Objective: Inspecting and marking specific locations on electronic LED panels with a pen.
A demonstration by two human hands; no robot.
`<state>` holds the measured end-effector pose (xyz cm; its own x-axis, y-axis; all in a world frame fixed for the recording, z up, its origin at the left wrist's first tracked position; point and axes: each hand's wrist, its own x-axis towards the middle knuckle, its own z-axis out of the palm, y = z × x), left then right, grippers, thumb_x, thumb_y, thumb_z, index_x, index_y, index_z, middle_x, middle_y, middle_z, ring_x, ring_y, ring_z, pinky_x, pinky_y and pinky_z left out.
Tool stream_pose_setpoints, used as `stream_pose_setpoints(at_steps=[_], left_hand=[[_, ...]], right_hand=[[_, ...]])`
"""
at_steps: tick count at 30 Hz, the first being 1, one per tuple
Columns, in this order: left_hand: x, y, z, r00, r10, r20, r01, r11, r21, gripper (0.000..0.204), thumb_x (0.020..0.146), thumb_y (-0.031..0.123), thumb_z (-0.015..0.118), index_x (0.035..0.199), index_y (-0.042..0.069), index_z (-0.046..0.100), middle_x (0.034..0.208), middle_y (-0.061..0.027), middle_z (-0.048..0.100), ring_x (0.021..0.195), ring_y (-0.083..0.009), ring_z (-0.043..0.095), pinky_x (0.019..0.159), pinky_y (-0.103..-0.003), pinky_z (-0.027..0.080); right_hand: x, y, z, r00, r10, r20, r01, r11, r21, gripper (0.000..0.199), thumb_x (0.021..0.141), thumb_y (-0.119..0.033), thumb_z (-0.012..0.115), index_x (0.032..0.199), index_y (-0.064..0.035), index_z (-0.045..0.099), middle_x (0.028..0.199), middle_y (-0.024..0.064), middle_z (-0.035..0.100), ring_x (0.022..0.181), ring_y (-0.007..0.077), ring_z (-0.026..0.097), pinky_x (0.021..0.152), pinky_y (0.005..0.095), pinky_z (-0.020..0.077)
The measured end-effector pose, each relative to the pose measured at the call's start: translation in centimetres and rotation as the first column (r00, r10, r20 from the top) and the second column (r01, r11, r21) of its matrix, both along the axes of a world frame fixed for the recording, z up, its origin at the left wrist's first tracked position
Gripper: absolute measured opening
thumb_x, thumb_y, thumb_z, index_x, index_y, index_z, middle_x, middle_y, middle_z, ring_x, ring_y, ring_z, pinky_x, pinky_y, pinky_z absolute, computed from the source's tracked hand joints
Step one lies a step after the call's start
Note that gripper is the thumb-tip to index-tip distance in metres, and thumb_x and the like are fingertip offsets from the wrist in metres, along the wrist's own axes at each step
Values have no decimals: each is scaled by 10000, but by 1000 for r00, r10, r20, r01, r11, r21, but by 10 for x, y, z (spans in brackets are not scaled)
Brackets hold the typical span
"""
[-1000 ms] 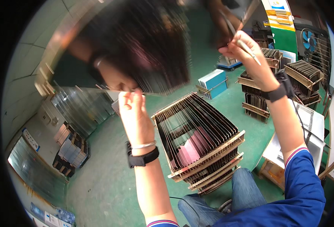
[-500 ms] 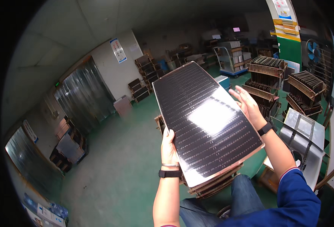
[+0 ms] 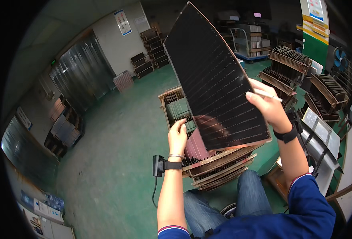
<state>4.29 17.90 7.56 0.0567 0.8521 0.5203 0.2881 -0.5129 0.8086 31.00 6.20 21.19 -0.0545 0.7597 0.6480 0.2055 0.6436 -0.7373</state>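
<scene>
One large dark panel (image 3: 213, 79) is held tilted above the slotted wooden rack (image 3: 219, 165). The right hand (image 3: 268, 105) grips its right edge, a thin pen-like stick between the fingers; the left hand (image 3: 178, 135) pinches the lower left edge. It looks thin, stiff, light, likely fragile; edge holds suit it. Further panels stand racked, count unclear.

support: green floor (image 3: 116, 131) | on it: slotted wooden rack (image 3: 219, 163), further racks (image 3: 287, 65)
</scene>
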Motion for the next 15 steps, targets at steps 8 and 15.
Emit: stream_pose_setpoints(at_steps=[8, 15], left_hand=[[5, -13, -33, 782, 159, -603, -44, 979, 201, 258, 838, 98, 557, 1076, 29, 626, 1222, -206, 550, 1177, -391, 470, 1033, -429, 355], [-1, -9, -43, 749, 162, -642, -45, 980, 195, 287, 866, 114, 509, 1133, 93, 610, 1288, -121, 521, 1227, -334, 446, 1001, -466, 365]], right_hand=[[-61, 11, -9, 987, -65, 147, 65, 998, 5, 455, 845, 4, 489, 1293, 73, 446, 1201, 170, 592, 1080, 179, 553, 940, 281, 415], [-70, 54, -9, 960, -55, 275, 72, 996, -51, 528, 800, 14, 428, 1327, 54, 410, 1281, 193, 529, 1175, 191, 495, 1022, 304, 360]])
